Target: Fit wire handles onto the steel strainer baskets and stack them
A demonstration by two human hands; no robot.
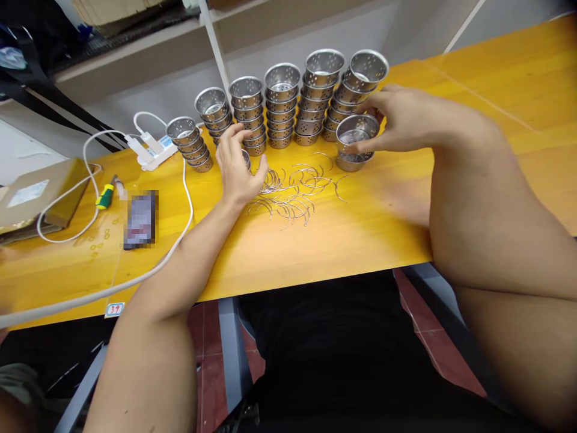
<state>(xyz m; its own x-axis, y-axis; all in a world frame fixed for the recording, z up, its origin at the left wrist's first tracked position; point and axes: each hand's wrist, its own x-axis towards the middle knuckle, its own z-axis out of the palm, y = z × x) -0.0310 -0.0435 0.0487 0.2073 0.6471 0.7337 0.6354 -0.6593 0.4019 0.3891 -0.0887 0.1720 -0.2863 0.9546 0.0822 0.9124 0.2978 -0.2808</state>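
Note:
Stacks of perforated metal cups (282, 108) stand in a row along the back of the yellow table. My right hand (383, 123) grips a metal cup (356, 141) in front of the rightmost stack, thumb toward the near side and fingers behind. Beside the second and third stacks from the left is my left hand (238, 165), fingers spread; a small metal cup (246, 159) is partly hidden behind it. Several curved thin metal wires (300, 189) lie in a loose pile between my hands.
A white power strip (157, 153) with cables sits at the back left. Left of my forearm are a blurred-out flat object (140, 221), a green and yellow tool handle (105, 196) and a cardboard box (40, 195). A white cable (190, 201) crosses toward the front edge.

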